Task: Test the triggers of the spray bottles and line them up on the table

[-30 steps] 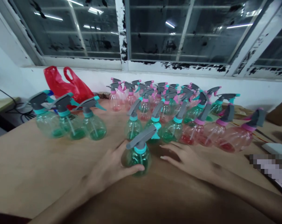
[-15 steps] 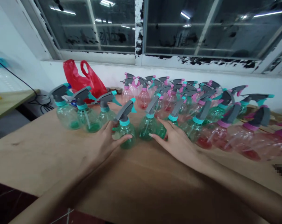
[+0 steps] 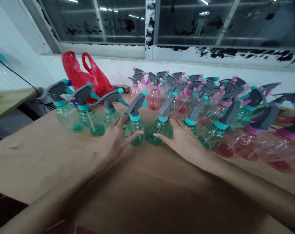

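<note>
My left hand [image 3: 117, 138] is wrapped round the left side of a green clear spray bottle [image 3: 137, 124] with a turquoise collar and a grey trigger head. Its thumb lies across the bottle's front. Close beside it stands a matching green spray bottle [image 3: 159, 126], which my right hand [image 3: 183, 138] grips from the right, thumb at the front and fingers partly hidden behind. Both bottles are upright on the wooden table [image 3: 137, 182], with a little green at the bottom. More green spray bottles stand at either side, such as one by my left hand [image 3: 112, 117].
Several pink spray bottles [image 3: 250, 144] line the right side, and a mixed cluster of pink and green ones [image 3: 153, 97] stands behind. A red plastic bag [image 3: 96, 78] sits at the back left by the windowed wall. Another table [image 3: 13, 99] with a black cable is at far left.
My right hand has closed in on the right-hand green spray bottle and now grips it. The left hand stays on its bottle. The view has tilted down slightly.
</note>
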`<state>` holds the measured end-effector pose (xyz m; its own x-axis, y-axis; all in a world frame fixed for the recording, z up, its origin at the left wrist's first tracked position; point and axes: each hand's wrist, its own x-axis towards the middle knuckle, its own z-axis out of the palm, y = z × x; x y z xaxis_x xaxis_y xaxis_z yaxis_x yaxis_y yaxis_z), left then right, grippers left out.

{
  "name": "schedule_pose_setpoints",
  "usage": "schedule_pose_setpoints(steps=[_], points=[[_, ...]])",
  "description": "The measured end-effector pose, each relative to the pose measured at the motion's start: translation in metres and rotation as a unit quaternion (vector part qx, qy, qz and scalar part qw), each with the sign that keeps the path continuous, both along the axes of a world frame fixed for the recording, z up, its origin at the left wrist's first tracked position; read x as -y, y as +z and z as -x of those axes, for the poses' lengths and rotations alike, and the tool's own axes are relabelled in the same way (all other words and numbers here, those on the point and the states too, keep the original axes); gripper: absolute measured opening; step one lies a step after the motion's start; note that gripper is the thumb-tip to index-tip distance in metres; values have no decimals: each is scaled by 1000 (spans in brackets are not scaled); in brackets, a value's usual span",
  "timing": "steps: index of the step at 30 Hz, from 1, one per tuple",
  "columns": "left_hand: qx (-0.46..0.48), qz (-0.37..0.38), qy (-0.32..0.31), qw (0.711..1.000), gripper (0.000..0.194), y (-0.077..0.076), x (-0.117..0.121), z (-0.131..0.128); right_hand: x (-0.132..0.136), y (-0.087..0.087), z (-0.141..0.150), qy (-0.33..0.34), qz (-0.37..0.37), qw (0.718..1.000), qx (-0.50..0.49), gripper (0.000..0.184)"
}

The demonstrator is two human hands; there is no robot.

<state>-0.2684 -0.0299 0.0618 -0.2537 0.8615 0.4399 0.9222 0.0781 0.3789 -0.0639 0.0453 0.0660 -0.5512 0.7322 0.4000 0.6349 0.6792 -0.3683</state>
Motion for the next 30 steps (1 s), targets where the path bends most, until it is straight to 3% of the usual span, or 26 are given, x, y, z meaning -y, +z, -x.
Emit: schedule_pose_setpoints(steps=[14, 20, 30], points=[[-1, -23, -5, 1000, 49, -5, -10, -2, -7, 4, 3, 4, 6, 1000, 28, 64], [-14, -56, 19, 998, 65, -3, -1, -9, -10, 4, 3, 18, 9, 999, 27, 61], [34, -89, -34, 995, 39, 1, 22, -13, -12, 7, 4, 36, 16, 999, 9, 66]])
